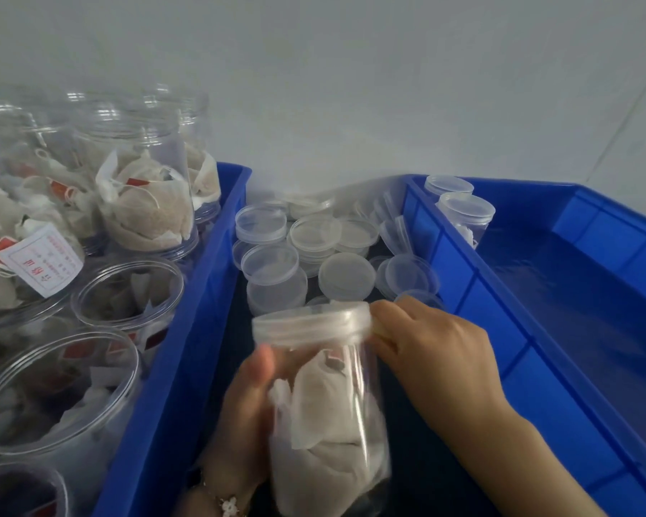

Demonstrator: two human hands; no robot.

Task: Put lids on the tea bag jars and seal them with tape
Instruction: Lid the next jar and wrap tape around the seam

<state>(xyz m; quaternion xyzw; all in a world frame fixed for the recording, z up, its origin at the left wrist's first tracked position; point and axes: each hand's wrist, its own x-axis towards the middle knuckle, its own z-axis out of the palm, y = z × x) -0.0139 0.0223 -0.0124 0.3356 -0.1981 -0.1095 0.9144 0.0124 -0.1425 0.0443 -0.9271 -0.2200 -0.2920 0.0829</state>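
A clear plastic jar (332,416) full of tea bags is tilted in front of me, low in the middle of the view. My left hand (245,412) grips its body from the left. A clear lid (310,324) sits on its mouth. My right hand (431,348) holds the lid's right edge with curled fingers. No tape is visible.
Several open jars of tea bags (142,203) fill a blue crate (187,352) on the left. Loose clear lids (314,251) are piled behind the held jar. A blue crate (575,330) on the right holds two lidded jars (463,214) at its far corner.
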